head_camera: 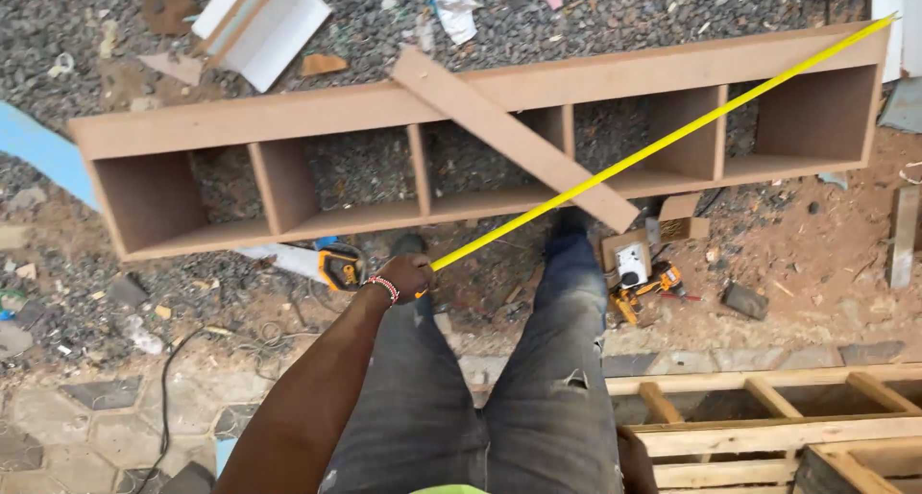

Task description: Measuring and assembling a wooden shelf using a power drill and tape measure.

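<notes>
On the gravel ground [403,14], a long brown shelf unit [480,91] lies on its back w/ 5 open compartments facing up. A loose brown board [514,139] lies diagonally across it, from the top rail near the middle down past the bottom rail on the right.

Left hand [403,275] is closed around the yellow tape blade [663,146] right where it starts, beaded bracelet at the wrist. The orange-black tape measure case [341,266] sits just beside the hand, to its left; can't tell if the fingers touch the case. The blade runs taut up and right from the grip, over the loose board's lower end, across the 4th and 5th compartments, to the unit's top right corner.

Right hand isn't in view, so its grip can't be told.

The person stands in dark jeans [480,398], feet just below the unit's bottom rail. Near the right foot: a small cardboard box w/ a white socket-like item [631,262] and an orange tool [653,285] on the dirt. Bottom right, a pale wooden frame [768,427] of slats. Top left, a white board piece [264,19] on the gravel. A blue strip [38,148] lies at the left edge. Black cable [168,388] trails over the paving bottom left.
</notes>
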